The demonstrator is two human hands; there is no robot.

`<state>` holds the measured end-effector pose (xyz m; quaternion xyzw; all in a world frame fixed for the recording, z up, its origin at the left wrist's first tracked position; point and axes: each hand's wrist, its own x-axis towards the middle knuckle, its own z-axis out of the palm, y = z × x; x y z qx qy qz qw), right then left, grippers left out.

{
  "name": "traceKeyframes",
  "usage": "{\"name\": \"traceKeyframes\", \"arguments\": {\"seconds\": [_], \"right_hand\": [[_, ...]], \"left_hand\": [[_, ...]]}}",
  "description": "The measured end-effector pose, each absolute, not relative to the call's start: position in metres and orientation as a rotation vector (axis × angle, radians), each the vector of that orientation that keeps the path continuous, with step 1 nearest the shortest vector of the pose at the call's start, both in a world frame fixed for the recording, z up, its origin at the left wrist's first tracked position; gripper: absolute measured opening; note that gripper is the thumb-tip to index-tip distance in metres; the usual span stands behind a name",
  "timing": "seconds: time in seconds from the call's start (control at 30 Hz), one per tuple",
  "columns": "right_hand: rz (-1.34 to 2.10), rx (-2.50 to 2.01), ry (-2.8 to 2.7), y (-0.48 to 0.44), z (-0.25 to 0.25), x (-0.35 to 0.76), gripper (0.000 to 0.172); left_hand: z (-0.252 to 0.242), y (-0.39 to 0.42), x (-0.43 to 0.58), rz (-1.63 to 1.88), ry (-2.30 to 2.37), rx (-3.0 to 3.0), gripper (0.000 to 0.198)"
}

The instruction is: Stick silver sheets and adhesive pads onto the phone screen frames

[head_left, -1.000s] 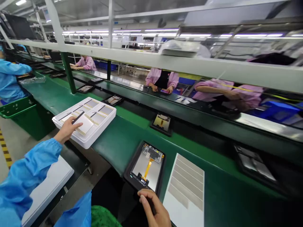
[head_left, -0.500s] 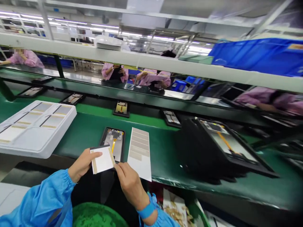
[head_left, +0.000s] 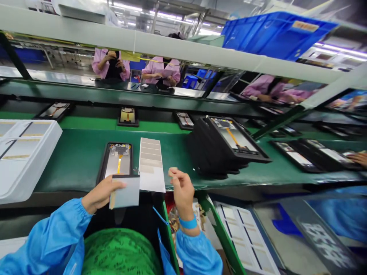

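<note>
My left hand [head_left: 99,193] grips a flat grey-white rectangular panel [head_left: 125,191] by its left edge, just in front of the table's near edge. My right hand [head_left: 181,188] is raised to the right of it, fingers pinched on a small tan strip [head_left: 172,172]. Behind the panel, an open tablet in a black frame [head_left: 116,162] with an orange flex cable lies on the green mat. A white sheet with grey strips [head_left: 150,164] lies next to it on the right.
A white foam tray of panels [head_left: 20,156] sits at the left. A stack of black-framed tablets [head_left: 226,147] stands at the right. More tablets lie on the belt [head_left: 127,115]. A green bin with scraps [head_left: 197,214] sits below. People in pink work opposite.
My right hand has pulled away to the right from the panel with a small tan strip pinched in it. The view has swung further right; the left hand still holds the panel.
</note>
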<state>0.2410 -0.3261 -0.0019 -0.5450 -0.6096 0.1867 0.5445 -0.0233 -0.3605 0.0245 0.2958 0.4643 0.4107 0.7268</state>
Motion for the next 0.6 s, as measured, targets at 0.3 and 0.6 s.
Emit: {"name": "traceKeyframes", "arguments": {"seconds": [0.3,0.6], "right_hand": [[0.222,-0.679,-2.404,-0.376,0.012,0.175,0.024],[-0.109,-0.578,-2.616,-0.380,0.016,0.170,0.021]], "left_hand": [[0.003,-0.343,-0.004,1.147,0.865,0.244,0.056],[0.003,-0.350,0.006,1.197,0.859,0.232,0.048]]}}
